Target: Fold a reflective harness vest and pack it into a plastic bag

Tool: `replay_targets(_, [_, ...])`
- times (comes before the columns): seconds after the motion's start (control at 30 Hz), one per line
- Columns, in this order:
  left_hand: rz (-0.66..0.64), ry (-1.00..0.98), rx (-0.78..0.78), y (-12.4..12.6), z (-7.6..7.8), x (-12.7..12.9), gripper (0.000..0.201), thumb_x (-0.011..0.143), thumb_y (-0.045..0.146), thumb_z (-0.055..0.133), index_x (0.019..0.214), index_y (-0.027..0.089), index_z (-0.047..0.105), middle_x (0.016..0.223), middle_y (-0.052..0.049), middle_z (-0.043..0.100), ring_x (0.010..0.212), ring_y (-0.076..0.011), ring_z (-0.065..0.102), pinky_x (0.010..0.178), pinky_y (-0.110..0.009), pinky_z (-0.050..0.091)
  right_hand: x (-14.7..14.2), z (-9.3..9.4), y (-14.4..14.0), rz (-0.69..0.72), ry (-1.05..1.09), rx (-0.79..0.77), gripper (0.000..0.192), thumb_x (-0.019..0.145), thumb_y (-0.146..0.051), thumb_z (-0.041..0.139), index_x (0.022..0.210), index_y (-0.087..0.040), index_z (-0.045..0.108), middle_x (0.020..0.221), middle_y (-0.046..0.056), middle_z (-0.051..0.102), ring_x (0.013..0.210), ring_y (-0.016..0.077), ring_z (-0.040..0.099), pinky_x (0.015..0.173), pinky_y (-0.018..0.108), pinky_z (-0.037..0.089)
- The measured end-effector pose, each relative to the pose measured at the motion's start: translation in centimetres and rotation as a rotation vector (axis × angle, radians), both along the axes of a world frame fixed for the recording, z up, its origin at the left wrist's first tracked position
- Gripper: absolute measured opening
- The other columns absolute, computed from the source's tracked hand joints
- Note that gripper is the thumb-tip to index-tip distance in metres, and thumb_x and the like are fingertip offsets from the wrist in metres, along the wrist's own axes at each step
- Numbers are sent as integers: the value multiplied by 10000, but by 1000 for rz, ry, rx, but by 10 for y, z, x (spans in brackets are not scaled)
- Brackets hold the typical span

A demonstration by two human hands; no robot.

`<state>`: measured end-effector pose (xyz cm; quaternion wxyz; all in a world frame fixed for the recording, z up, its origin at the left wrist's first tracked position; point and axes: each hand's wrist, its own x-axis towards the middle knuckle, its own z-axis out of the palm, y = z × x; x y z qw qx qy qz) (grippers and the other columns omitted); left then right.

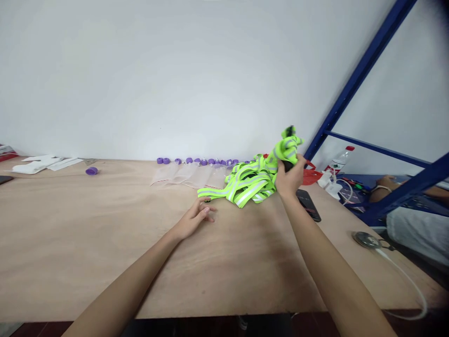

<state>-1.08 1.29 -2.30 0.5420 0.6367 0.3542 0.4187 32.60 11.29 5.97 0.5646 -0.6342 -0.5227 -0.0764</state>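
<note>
A heap of neon-green reflective straps (245, 183) with grey stripes lies on the wooden table (105, 234), right of centre. My right hand (289, 178) is closed around a bunched strap (286, 146) and lifts it above the heap's right end. My left hand (193, 219) rests flat on the tabletop, fingers loosely apart, just left of a strap end that trails from the heap. It holds nothing.
Purple caps (196, 161) line the wall behind clear plastic bags (189, 177); one purple cap (91, 171) lies apart at left. White papers (38, 164) far left. A black phone (308, 204), water bottle (338, 161), blue metal frame (354, 79) and another person's arm (386, 182) at right.
</note>
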Motion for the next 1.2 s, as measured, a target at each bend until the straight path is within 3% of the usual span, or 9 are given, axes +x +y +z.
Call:
replay_targets(0.07, [3,-1,-7,-1,2,1,508,969,572,515,1340,234,435,1205,-121,682,905,-219,714,996,-480,476,1,0,12,55,-104,-87,497,945,-348,511,1409,-201,412,1504,183,454,1398,312,390,1135,498,331])
replay_targets(0.2, [29,13,-24,-2,6,1,548,938,610,538,1315,219,465,1174,-126,705,897,-230,707,970,-481,489,-7,-22,35,213,-277,-362,412,764,-340,761,1128,-182,648,1231,157,682,1106,339,607,984,491,460])
replay_targets(0.33, [14,54,-34,-2,8,-1,555,942,628,517,1300,205,482,1166,-131,710,919,-238,705,989,-490,475,-15,-38,38,251,-347,-446,484,785,-445,752,1193,-206,650,1316,159,656,1221,411,550,1051,611,376])
replay_targets(0.47, [7,98,-34,-2,8,-2,554,945,629,511,1297,203,494,1173,-133,715,939,-242,707,1006,-495,467,-23,-40,18,256,-387,-419,479,868,-523,657,1241,-224,643,1459,140,564,1435,459,337,1135,720,164])
replay_targets(0.57, [9,116,-26,-2,10,-1,537,944,624,514,1276,202,518,1166,-126,722,944,-239,708,1000,-484,478,-29,-44,-7,254,-442,-306,318,931,-461,591,1124,-231,697,1469,105,568,1469,429,306,1164,716,91])
replay_targets(0.7, [35,135,-6,-2,12,2,496,931,596,551,1229,199,552,1118,-119,739,899,-230,713,967,-467,507,-39,-61,-37,336,-500,-134,203,963,-339,548,1038,-248,713,1327,81,680,1370,318,480,1204,610,146])
replay_targets(0.83, [88,149,33,-1,11,2,437,907,576,594,1109,189,606,989,-98,753,785,-209,700,854,-422,551,-46,-77,-49,432,-490,-90,180,957,-261,535,960,-260,715,1191,56,741,1250,268,585,1205,559,184])
replay_targets(1.03, [241,187,95,2,12,-4,405,886,575,598,992,187,650,881,-69,740,731,-204,679,764,-380,568,-46,-83,-44,460,-447,-106,194,944,-250,531,935,-259,724,1153,70,748,1219,265,598,1125,495,349])
replay_targets(1.2, [443,281,218,6,12,-8,347,875,525,552,938,203,666,931,-68,727,830,-225,667,773,-365,567,-44,-86,-42,490,-446,-120,208,931,-239,528,940,-264,735,1156,68,747,1231,275,588,1108,505,371])
